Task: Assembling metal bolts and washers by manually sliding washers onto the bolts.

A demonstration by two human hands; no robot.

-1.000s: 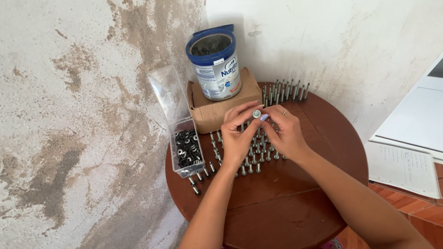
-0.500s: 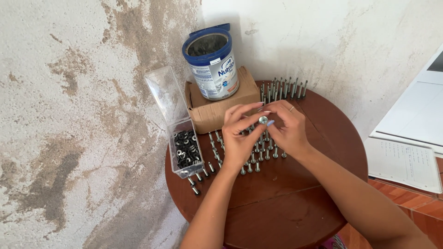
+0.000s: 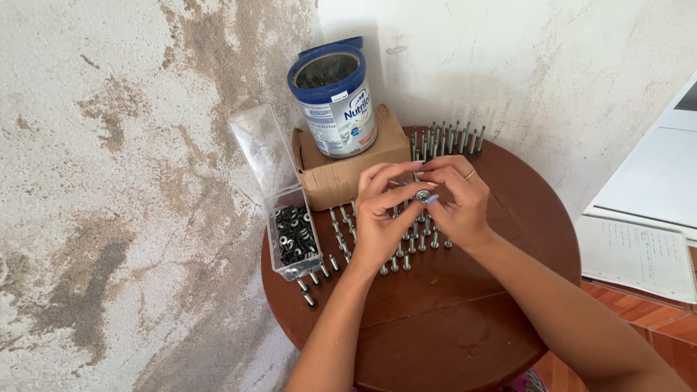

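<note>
My left hand [image 3: 381,221] and my right hand [image 3: 456,203] meet above the middle of a round brown table [image 3: 465,312]. Together their fingertips pinch a small metal bolt with a washer [image 3: 422,194] on it. Under and around the hands, several bolts [image 3: 406,254] stand upright on the tabletop. Another group of upright bolts [image 3: 446,138] stands at the table's far edge. A clear plastic box of dark washers [image 3: 292,236], lid flipped up, lies just left of my left hand.
A cardboard box [image 3: 348,170] sits at the back of the table with an open blue and silver tin [image 3: 335,98] on top. A stained wall lies to the left. An open notebook [image 3: 639,254] rests at the right.
Both hands have stayed together over the bolts, shifting slightly while the fingers work the washer and bolt between them. Nothing else has moved.
</note>
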